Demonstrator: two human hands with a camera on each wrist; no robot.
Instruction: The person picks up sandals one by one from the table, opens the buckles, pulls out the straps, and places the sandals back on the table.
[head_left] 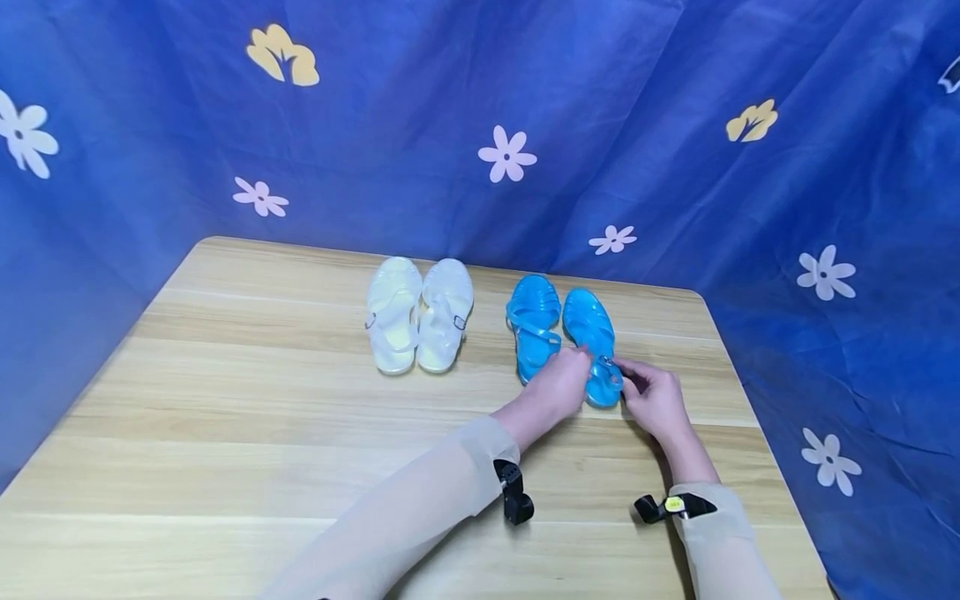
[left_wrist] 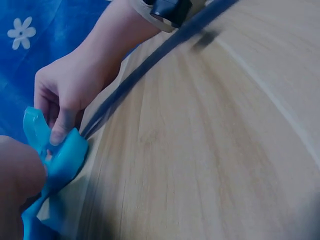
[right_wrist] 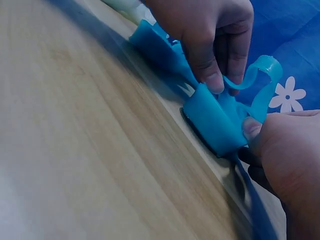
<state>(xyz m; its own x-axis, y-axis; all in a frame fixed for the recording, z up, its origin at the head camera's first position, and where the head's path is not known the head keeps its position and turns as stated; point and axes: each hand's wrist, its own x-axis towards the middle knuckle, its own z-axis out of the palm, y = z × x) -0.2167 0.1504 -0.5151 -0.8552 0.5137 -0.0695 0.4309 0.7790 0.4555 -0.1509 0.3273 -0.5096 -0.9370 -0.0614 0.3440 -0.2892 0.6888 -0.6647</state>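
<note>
A pair of blue jelly sandals lies at the back right of the table, toes toward the curtain. At the heel end of the right blue sandal (head_left: 587, 321), my left hand (head_left: 558, 385) pinches the ankle strap near the inner side. My right hand (head_left: 660, 402) grips the same heel from the outer side; in the right wrist view its thumb presses the heel wall (right_wrist: 212, 122). The loose strap (right_wrist: 267, 70) loops up between both hands. Close beside my left hand is the left blue sandal (head_left: 535, 304), partly hidden by that hand.
A pair of whitish translucent sandals, left (head_left: 394, 312) and right (head_left: 446, 312), lies to the left of the blue pair. The wooden table (head_left: 225, 400) ends at a blue flowered curtain (head_left: 420, 133) at the back and sides.
</note>
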